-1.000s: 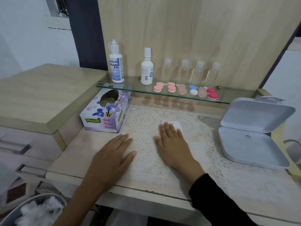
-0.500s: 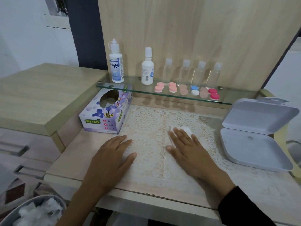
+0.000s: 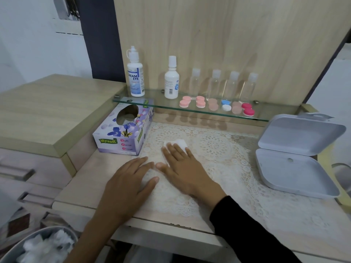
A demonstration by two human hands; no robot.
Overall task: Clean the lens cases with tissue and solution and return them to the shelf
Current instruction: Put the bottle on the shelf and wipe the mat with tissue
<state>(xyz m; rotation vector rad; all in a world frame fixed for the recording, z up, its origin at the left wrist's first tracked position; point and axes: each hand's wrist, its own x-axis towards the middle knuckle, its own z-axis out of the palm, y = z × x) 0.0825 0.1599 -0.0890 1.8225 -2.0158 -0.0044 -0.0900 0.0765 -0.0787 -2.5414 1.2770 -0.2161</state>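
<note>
Pressing flat on a folded white tissue [image 3: 177, 143], the right hand [image 3: 182, 171] lies with its fingers straight and spread, gripping nothing; the palm and fingers cover most of the tissue, so only its far edge and a strip by the thumb show. Just off that thumb, the left hand [image 3: 129, 179] rests palm down with relaxed, straight fingers, its thumb tip near the right thumb but apart from it. Both lie on a lace mat [image 3: 218, 147] whose pattern is lost under them. Well beyond the right fingertips, the lens cases [image 3: 185, 103] sit in a row on the glass shelf [image 3: 171, 108]: pink, peach, blue and white, and red; whether their caps are screwed tight cannot be told. Behind them stand four clear bottles [image 3: 224, 84], faint against the wood, and farther toward the left-hand side a small white bottle [image 3: 171, 82] and a Dream Eye bottle [image 3: 135, 76]. Past the left fingertips is a tissue box [image 3: 123, 130], partly under the shelf's end. Out beyond the right hand's little finger a grey box [image 3: 296, 164] stands open. Below the left wrist, a bin [image 3: 38, 233] of crumpled tissue is cut off by the frame corner. The black sleeve [image 3: 256, 230] runs off the bottom edge.
</note>
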